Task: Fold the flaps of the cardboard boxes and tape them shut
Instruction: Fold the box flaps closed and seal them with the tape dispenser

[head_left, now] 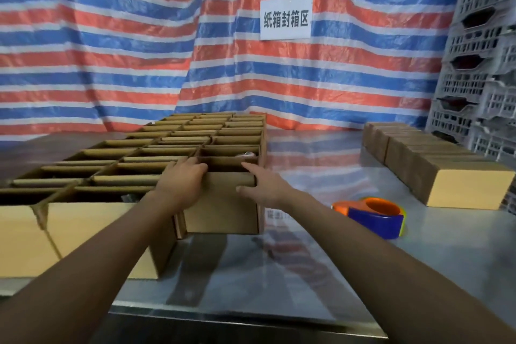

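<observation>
An open cardboard box (223, 209) stands at the near right corner of a block of several open boxes (156, 148) on the steel table. My left hand (181, 179) grips its near left top edge, fingers curled over the rim into the opening. My right hand (262, 184) reaches to the box's right top corner, fingers extended along the rim and thumb against the front flap. A blue and orange tape dispenser (374, 218) lies on the table to the right of the box, untouched.
A row of closed boxes (435, 165) lines the right side of the steel table (279, 274). Stacked grey plastic crates (480, 64) stand at the far right. A striped tarp with a white sign (286, 18) hangs behind.
</observation>
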